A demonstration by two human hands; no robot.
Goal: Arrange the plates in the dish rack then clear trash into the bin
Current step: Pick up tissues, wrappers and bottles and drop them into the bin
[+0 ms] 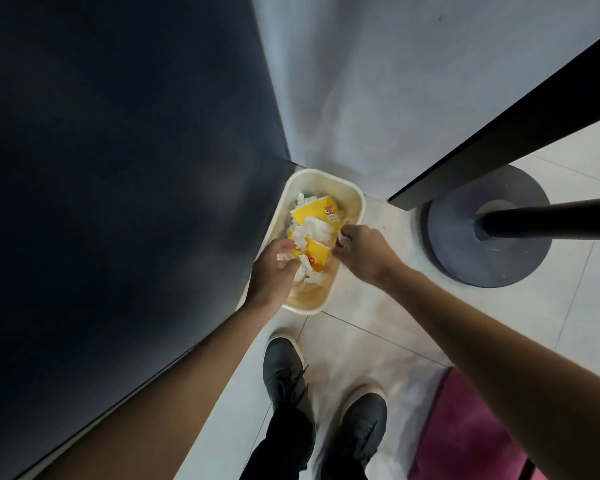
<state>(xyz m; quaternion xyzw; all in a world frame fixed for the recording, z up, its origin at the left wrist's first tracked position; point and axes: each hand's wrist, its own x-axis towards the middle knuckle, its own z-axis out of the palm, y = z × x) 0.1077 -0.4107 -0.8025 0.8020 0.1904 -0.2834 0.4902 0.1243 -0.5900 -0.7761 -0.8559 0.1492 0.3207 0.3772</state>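
head view: we stand in dark shoes (284, 372) on pale tile (378, 317), both arms reaching down. our left hand (274, 268) curls round crumpled white paper (286, 256) and our right hand (361, 251) pinches a small white scrap (342, 240), both over the cream bin (326, 174) in the corner, which holds yellow cups (314, 211) and tissues (314, 232). a round table base (492, 265) sits to its right.

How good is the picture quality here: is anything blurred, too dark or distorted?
Head view: the left hand is smeared by motion blur, the right hand, pinching a tissue scrap, is sharper; the dark panel at the left is underexposed, nearly without detail; the wide lens stretches both forearms toward the lower corners; the bin and its yellow paper cups are evenly lit, without glare.
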